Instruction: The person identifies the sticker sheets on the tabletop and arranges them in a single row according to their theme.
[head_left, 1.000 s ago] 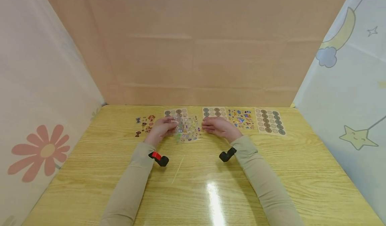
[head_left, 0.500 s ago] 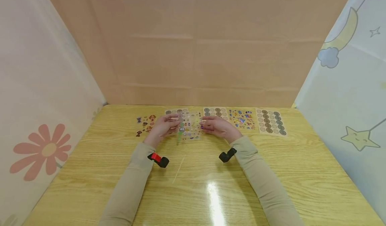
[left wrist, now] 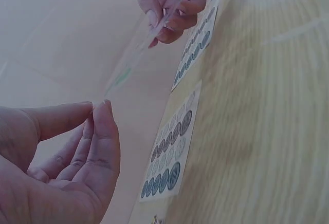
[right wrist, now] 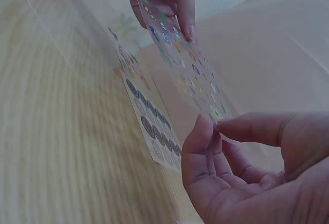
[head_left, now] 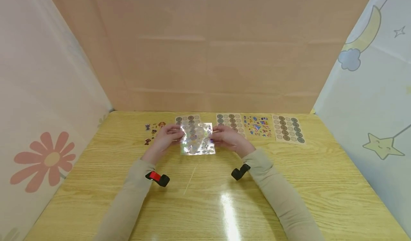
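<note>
A clear, shiny sticker sheet [head_left: 198, 139] with small coloured pictures is held up off the table between both hands. My left hand [head_left: 166, 136] pinches its left edge between thumb and fingertips, as the left wrist view also shows. At the opposite edge my right hand [head_left: 229, 138] pinches the sheet; in the right wrist view thumb and forefinger meet on the sticker sheet's corner [right wrist: 205, 95]. Glare covers much of the surface in the head view. Behind it, partly hidden, lies a sheet of round coin-like stickers [head_left: 186, 119].
A row of sheets lies along the back of the wooden table [head_left: 205, 198]: cartoon stickers [head_left: 154, 130] at left, another coin-patterned sheet [head_left: 231, 119], a blue and yellow sticker sheet [head_left: 257, 126] and a coin-patterned sheet [head_left: 288, 128] at right. A beige backdrop [head_left: 205, 55] rises behind.
The sticker sheet has shifted slightly left and toward me and now catches bright glare. My left hand moved left and closer; the right hand moved only a little.
</note>
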A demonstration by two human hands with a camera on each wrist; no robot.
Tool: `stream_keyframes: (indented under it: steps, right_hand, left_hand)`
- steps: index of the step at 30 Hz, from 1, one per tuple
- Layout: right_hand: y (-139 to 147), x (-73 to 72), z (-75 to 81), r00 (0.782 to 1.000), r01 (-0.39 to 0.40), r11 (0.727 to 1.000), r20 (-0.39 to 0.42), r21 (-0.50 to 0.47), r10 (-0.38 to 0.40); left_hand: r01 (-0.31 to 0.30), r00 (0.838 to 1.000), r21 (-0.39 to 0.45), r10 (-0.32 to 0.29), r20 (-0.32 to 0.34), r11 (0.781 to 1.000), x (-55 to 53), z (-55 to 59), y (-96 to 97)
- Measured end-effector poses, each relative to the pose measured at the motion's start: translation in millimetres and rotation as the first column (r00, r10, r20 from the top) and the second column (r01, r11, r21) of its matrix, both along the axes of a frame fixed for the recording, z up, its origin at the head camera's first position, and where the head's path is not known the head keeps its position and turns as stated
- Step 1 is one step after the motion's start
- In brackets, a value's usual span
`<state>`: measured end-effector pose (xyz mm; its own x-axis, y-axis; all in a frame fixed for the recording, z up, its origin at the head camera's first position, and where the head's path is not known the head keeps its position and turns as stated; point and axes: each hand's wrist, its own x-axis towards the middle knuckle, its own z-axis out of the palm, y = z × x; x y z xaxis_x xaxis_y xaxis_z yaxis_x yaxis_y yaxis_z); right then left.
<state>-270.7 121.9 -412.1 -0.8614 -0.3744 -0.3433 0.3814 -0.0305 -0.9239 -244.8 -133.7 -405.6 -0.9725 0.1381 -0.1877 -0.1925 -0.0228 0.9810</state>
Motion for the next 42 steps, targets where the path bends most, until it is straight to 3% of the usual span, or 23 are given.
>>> stream_keyframes:
  steps: [7, 13, 21, 35, 42]
  right_hand:
    - [-25, 22.0, 1.2, 0.998, -0.059, 0.998, 0.010, -0.013, 0.060]
    - [-44, 37.1, -6.0, 0.996, -0.086, 0.996, 0.009, -0.020, 0.086]
    - [-70, 52.9, -14.3, 0.991, -0.113, 0.990, 0.067, -0.082, 0.119]
    - [-100, 82.9, -13.2, 0.952, -0.194, 0.954, 0.190, -0.227, 0.238]
    - [-114, 91.0, -13.3, 0.939, -0.206, 0.942, 0.217, -0.264, 0.267]
  left_hand:
    - [-0.045, 0.999, -0.061, 0.044, -0.016, 0.997, 21.3, -5.7, -25.0]
    - [-0.049, 0.999, -0.079, 0.049, -0.007, 0.996, 39.1, -12.8, -46.7]
    - [-0.079, 0.997, -0.120, 0.079, -0.006, 0.990, 59.8, -19.2, -72.1]
    - [-0.122, 0.992, -0.224, 0.128, 0.015, 0.967, 90.1, -24.9, -114.2]
    - [-0.145, 0.989, -0.179, 0.147, 0.001, 0.973, 100.1, -31.9, -132.6]
